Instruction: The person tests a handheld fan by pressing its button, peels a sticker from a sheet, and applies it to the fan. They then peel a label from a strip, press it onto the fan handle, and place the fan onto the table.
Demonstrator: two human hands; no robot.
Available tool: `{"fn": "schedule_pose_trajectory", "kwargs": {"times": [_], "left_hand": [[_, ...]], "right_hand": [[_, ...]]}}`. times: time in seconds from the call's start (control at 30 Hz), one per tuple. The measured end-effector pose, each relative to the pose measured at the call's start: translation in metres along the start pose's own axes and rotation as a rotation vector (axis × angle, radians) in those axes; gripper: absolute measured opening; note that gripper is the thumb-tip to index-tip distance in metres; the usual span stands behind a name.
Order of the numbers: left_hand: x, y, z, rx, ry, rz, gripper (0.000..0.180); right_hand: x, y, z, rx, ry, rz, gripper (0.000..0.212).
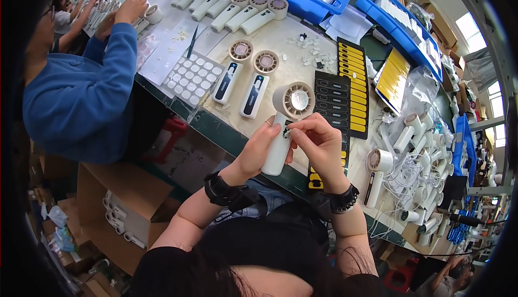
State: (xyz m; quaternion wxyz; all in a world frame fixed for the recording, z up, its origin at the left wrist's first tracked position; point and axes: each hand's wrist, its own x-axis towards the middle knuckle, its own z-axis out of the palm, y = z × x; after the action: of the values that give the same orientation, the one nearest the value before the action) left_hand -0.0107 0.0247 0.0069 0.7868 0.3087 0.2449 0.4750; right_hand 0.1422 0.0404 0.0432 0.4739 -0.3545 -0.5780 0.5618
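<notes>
My left hand (254,148) is wrapped round the handle of a white handheld fan (276,157), whose round head with a silvery disc points away from me. My right hand (322,141) pinches at a small dark patch on the upper handle; the fingertips hide whether a loose piece is between them. Just beyond lie two white fans, a left one (225,83) and a right one (254,96), with black panels along their handles. Beside my right hand is a sheet of black panel stickers (331,99), overlapping a black-and-yellow sheet (356,97).
A row of fans (216,5) and a blue bin (302,0) stand at the back. A sheet of round white stickers (193,79) lies left, near a co-worker in a blue sleeve (116,70). Fans with tangled white cables (415,173) crowd the right. A cardboard box (97,221) sits below left.
</notes>
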Motion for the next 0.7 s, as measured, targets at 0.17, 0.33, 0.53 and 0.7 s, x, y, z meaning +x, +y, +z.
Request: {"fn": "schedule_pose_trajectory", "kwargs": {"times": [0.17, 0.33, 0.53, 0.7], "left_hand": [[-0.001, -0.001, -0.001, 0.015, -0.009, 0.006, 0.032], [-0.002, -0.001, 0.000, 0.010, -0.007, 0.004, 0.032], [0.000, -0.005, -0.003, -0.010, 0.001, -0.014, 0.035], [-0.001, -0.006, -0.001, -0.029, 0.004, -0.031, 0.043]], "right_hand": [[0.000, 0.001, -0.004, -0.033, -0.024, 0.010, 0.008], [0.002, 0.004, -0.004, -0.148, -0.034, 0.014, 0.007], [-0.003, 0.001, 0.004, -0.442, 0.045, -0.164, 0.014], [-0.008, 0.010, 0.010, -0.619, 0.142, -0.374, 0.022]]}}
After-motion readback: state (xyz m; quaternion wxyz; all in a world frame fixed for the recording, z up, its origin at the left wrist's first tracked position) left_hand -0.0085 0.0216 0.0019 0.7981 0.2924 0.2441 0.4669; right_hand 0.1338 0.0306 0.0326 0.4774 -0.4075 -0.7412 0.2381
